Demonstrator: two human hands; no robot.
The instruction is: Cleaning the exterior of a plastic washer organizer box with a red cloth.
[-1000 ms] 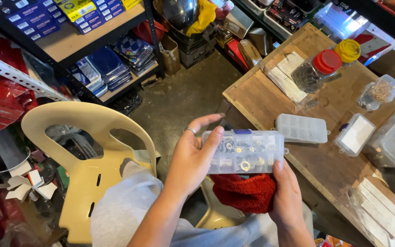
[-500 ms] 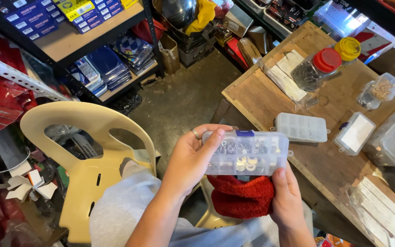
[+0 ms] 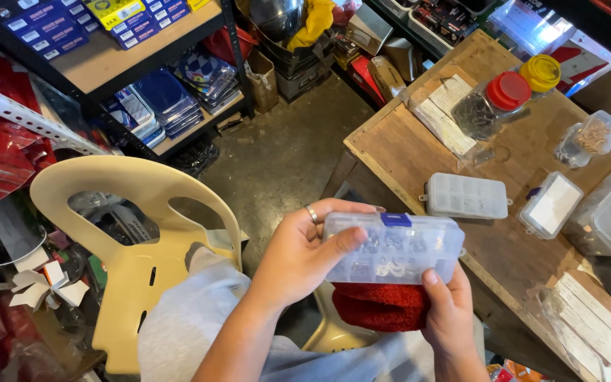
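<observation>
A clear plastic compartment box (image 3: 397, 247) with a blue latch holds several small metal parts. My left hand (image 3: 302, 255), with a ring on one finger, grips its left end, thumb across the front. My right hand (image 3: 450, 318) holds it from below at the right end. The box hangs in the air over my lap, beside a wooden table (image 3: 397, 159). A red knitted cloth (image 3: 380, 308) lies under the box, between my hands.
On the table lie a shut grey compartment box (image 3: 467, 196), a small white-lidded box (image 3: 551, 205), jars with red (image 3: 507, 92) and yellow (image 3: 540, 72) lids, and clear bags. A cream plastic chair (image 3: 136, 247) stands left. Shelves with packets (image 3: 107, 64) stand behind.
The box has tilted so its lid faces me more. My left fingers have wrapped further around its left end. My right hand stays underneath.
</observation>
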